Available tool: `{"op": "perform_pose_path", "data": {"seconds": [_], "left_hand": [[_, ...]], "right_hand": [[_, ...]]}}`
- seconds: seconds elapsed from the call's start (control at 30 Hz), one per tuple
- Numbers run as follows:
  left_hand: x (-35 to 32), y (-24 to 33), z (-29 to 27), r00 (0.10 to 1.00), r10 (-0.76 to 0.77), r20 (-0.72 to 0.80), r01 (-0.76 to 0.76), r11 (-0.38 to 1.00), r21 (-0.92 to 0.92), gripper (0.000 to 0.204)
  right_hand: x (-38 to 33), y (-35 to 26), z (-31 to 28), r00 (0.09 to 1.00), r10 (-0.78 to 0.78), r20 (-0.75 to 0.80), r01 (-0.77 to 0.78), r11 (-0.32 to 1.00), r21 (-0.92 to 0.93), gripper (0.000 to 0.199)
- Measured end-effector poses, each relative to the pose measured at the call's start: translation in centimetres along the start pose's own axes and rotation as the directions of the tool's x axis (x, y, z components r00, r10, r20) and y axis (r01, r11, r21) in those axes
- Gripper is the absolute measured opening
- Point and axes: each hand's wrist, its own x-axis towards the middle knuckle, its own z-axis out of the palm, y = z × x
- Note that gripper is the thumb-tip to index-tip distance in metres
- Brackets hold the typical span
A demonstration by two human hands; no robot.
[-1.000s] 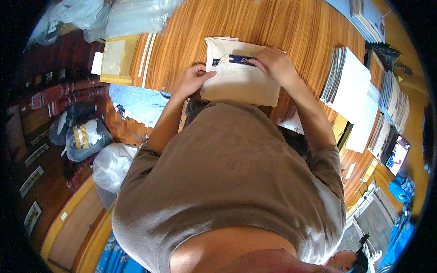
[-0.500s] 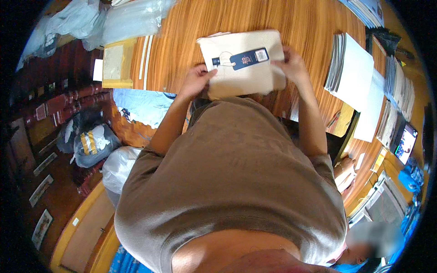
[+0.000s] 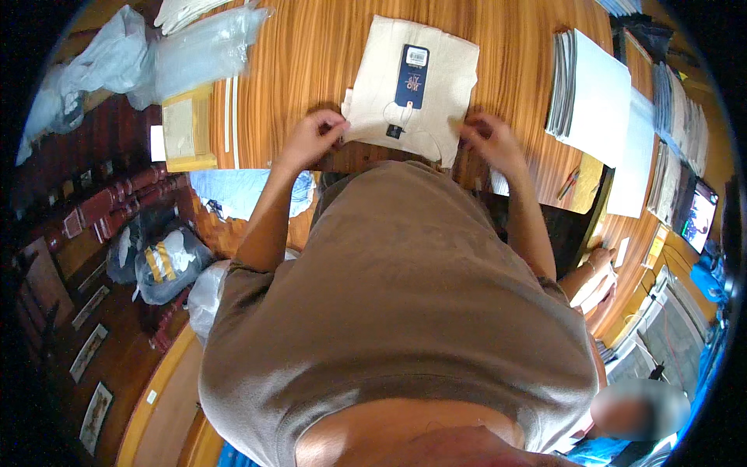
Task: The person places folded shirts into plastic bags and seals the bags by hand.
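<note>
A folded cream cloth (image 3: 443,86) lies on the striped wooden table in front of me. On top of it rests a navy hang tag (image 3: 410,75) with a white label at its far end. A thin string loops from the tag toward a small black tag (image 3: 394,131) near the cloth's near edge. My left hand (image 3: 315,140) pinches the cloth's left edge with thumb and fingers. At the opposite edge, my right hand (image 3: 494,142) has its curled fingertips closed on the cloth; they are slightly blurred.
Stacked folded fabric with a white sheet (image 3: 595,109) stands on the right; clear plastic bags (image 3: 202,50) lie at far left. A yellowish packet (image 3: 187,128) sits at the left table edge. Another person's hand (image 3: 595,265) shows at lower right, near a lit phone (image 3: 699,218).
The cream cloth has turned about a quarter turn, so its navy tag now points away from me. Both hands have shifted to the cloth's near side edges.
</note>
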Motion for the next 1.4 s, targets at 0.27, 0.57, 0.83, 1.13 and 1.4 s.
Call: {"op": "perform_pose_path", "data": {"seconds": [0.27, 0.57, 0.83, 1.13, 1.4], "left_hand": [[-1.1, 0.9, 1.9, 0.973, -0.133, 0.190, 0.128, 0.991, 0.039, 0.030], [-0.6, 0.2, 2.3, 0.932, -0.260, 0.254, 0.308, 0.936, -0.171, 0.032], [0.4, 1.6, 1.1, 0.901, -0.334, 0.276, 0.314, 0.943, 0.114, 0.036], [-1.7, 1.7, -5.5, 0.955, -0.002, -0.297, 0.057, 0.983, 0.176, 0.036], [4.5, 1.1, -22.7, 0.776, 0.544, -0.318, 0.084, 0.411, 0.908, 0.113]], "right_hand": [[-2.8, 0.2, 2.3, 0.968, 0.229, 0.102, -0.247, 0.941, 0.233, 0.036], [-4.2, -3.8, 4.4, 0.947, 0.317, -0.045, -0.290, 0.910, 0.298, 0.040], [-3.8, -1.3, 5.5, 0.956, 0.245, -0.159, -0.198, 0.944, 0.264, 0.041], [3.5, -9.7, 3.0, 0.969, -0.029, -0.245, -0.055, 0.943, -0.328, 0.029], [26.3, -24.0, 18.0, 0.768, -0.637, -0.070, 0.585, 0.741, -0.330, 0.044]]}}
